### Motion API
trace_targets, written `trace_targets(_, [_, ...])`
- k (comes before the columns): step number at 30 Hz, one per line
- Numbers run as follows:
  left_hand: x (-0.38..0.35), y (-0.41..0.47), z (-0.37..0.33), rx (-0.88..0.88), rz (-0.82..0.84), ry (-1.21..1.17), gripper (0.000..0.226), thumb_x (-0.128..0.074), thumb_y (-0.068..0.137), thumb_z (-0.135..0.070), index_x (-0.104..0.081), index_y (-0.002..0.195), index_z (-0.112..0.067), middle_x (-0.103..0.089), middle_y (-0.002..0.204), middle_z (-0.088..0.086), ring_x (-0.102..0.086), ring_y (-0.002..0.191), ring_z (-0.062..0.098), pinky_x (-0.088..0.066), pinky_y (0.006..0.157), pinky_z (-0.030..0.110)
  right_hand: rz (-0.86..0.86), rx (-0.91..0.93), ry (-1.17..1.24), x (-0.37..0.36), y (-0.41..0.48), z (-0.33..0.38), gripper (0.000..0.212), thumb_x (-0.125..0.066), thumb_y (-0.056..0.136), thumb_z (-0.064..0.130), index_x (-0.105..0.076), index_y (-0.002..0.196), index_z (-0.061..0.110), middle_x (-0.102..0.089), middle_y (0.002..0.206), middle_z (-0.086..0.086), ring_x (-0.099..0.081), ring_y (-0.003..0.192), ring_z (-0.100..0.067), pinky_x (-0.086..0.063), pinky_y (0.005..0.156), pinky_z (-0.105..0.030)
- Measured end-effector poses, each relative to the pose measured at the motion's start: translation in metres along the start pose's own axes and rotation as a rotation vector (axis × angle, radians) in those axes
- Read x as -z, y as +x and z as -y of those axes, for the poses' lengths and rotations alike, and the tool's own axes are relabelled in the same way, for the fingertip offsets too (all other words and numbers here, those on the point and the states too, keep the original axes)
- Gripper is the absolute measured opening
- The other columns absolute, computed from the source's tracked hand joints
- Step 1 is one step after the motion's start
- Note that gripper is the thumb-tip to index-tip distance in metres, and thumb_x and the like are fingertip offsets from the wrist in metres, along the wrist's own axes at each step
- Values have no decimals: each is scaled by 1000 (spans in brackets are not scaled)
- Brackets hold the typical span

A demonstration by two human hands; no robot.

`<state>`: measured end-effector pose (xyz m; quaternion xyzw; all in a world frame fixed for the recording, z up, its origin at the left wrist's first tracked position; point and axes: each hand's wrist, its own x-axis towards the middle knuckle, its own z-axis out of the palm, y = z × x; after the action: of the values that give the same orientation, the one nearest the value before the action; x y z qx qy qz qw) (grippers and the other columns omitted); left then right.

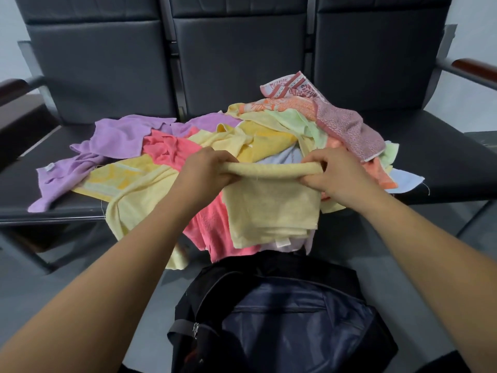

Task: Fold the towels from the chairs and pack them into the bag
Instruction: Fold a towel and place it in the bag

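Observation:
A folded pale yellow towel (271, 208) hangs doubled over in front of the chairs, above the bag. My left hand (208, 172) grips its folded top edge at the left end, and my right hand (329, 175) grips the right end. Behind it a loose pile of towels (242, 135) in purple, coral, yellow, green, orange and patterned pink covers the black chair seats (441, 162). A dark navy and black bag (282, 319) stands open on the floor just below the hanging towel.
A row of black padded chairs with backrests (236, 55) fills the back. Wooden-topped armrests (476, 68) stick out at both sides. A coral towel (215, 232) and a yellow one (129, 211) hang over the seat's front edge. Grey floor (80, 265) surrounds the bag.

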<state>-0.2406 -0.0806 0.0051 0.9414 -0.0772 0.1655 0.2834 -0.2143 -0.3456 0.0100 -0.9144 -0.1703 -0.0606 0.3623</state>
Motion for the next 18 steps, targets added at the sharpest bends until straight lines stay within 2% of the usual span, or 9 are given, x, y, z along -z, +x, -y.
trace_targets(2, [-3, -1, 5, 38, -47, -147, 18, -81, 83, -23, -73, 99, -20, -59, 100, 9, -51, 96, 17, -39, 75, 18, -39, -25, 181, 0, 0, -9, 16, -83, 80, 16, -72, 88, 24, -64, 90, 1, -57, 78, -4, -43, 68, -14])
trace_targets(3, [-6, -3, 8, 65, -27, -292, 16, -80, 85, -22, -71, 96, -18, -60, 100, 10, -52, 97, 16, -44, 80, 23, -37, -65, 360, -2, -2, -11, 17, -82, 81, 13, -72, 89, 24, -66, 89, 2, -61, 81, -3, -45, 72, -12])
trace_targets(5, [-12, -10, 10, 115, 70, -633, 15, -77, 87, -21, -68, 96, -14, -63, 94, 6, -57, 92, 14, -48, 84, 35, -1, -170, 786, -9, -8, -15, 18, -76, 85, 5, -74, 97, 19, -73, 94, -1, -69, 92, -12, -55, 83, -26])
trace_targets(7, [-23, -16, 12, 169, 114, -797, 17, -76, 84, -33, -66, 94, -23, -62, 91, 2, -59, 89, 16, -49, 83, 39, 3, -270, 1051, -23, -14, -20, 21, -71, 87, 0, -72, 104, 12, -76, 99, -7, -72, 96, -20, -59, 86, -36])
trace_targets(9, [-35, -21, 15, 227, 105, -744, 21, -74, 82, -43, -65, 92, -28, -64, 87, -2, -60, 85, 15, -49, 78, 38, -13, -344, 1116, -34, -19, -26, 21, -70, 88, 1, -70, 108, 9, -76, 100, -9, -74, 95, -21, -60, 82, -36])
trace_targets(11, [-50, -26, 22, 292, 113, -643, 26, -73, 87, -46, -63, 99, -25, -66, 86, -4, -63, 79, 13, -51, 71, 32, -18, -411, 1103, -44, -23, -37, 22, -70, 90, 4, -70, 111, 6, -77, 101, -10, -75, 96, -23, -61, 77, -34])
trace_targets(13, [-69, -33, 34, 403, 171, -643, 38, -72, 88, -49, -61, 108, -19, -71, 97, 5, -70, 85, 20, -57, 71, 37, 4, -491, 1095, -56, -29, -55, 29, -70, 91, 5, -68, 119, 0, -76, 108, -15, -74, 101, -28, -61, 78, -35])
trace_targets(15, [-92, -43, 46, 493, 263, -642, 40, -68, 93, -43, -60, 115, -11, -70, 104, 10, -69, 90, 25, -58, 72, 37, 50, -582, 1099, -73, -38, -76, 33, -69, 92, 5, -66, 123, -2, -74, 114, -19, -73, 103, -30, -61, 82, -38])
trace_targets(18, [-135, -68, 61, 601, 398, -648, 27, -62, 100, -27, -61, 117, -7, -69, 105, 10, -68, 92, 25, -61, 80, 44, 116, -721, 1075, -104, -59, -107, 31, -69, 91, 5, -68, 121, -2, -74, 111, -21, -75, 96, -29, -61, 77, -37])
